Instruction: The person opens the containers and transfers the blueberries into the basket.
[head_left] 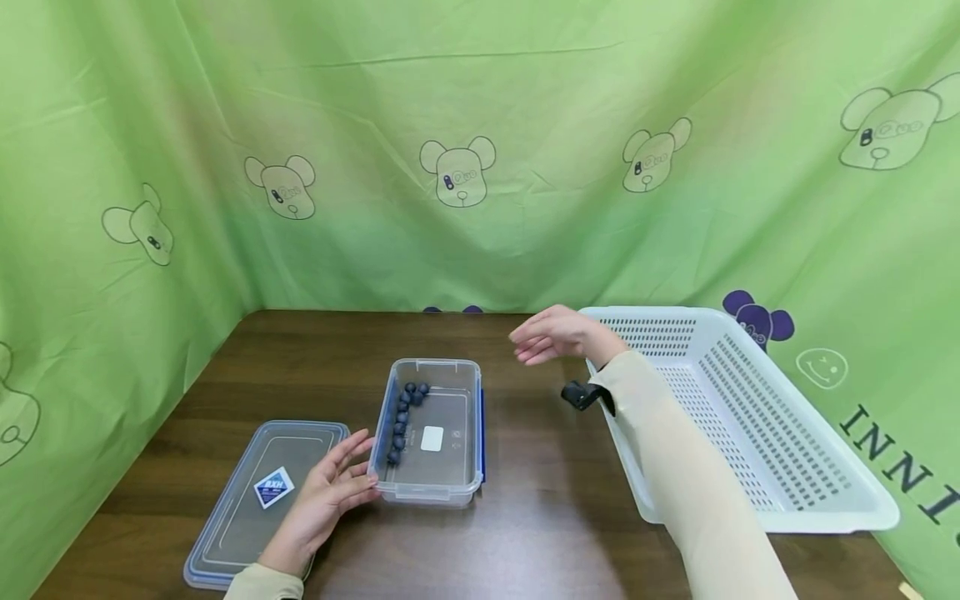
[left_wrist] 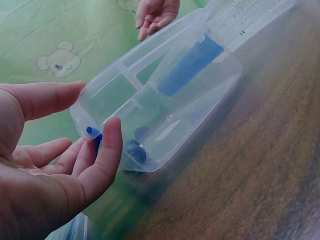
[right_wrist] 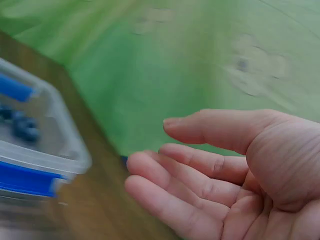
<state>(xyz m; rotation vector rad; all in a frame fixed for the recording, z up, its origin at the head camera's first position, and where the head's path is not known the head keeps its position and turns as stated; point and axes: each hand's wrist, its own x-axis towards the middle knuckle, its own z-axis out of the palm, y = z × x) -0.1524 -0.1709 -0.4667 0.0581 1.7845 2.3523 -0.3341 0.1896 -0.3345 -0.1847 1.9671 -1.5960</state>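
A clear plastic food container stands without its lid on the brown table. Several blueberries lie in a row along its left wall and bend inward at the far end. My left hand holds the near left corner, with thumb and fingers on either side of it in the left wrist view. A blue clip shows on the container's side there. Right of the container, my right hand hovers above the table with loosely bent fingers. In the right wrist view its palm holds nothing.
A clear lid with blue edging lies flat at the left, under the left forearm. To the right is a white perforated basket, partly hidden by the right sleeve. A green curtain hangs behind the table.
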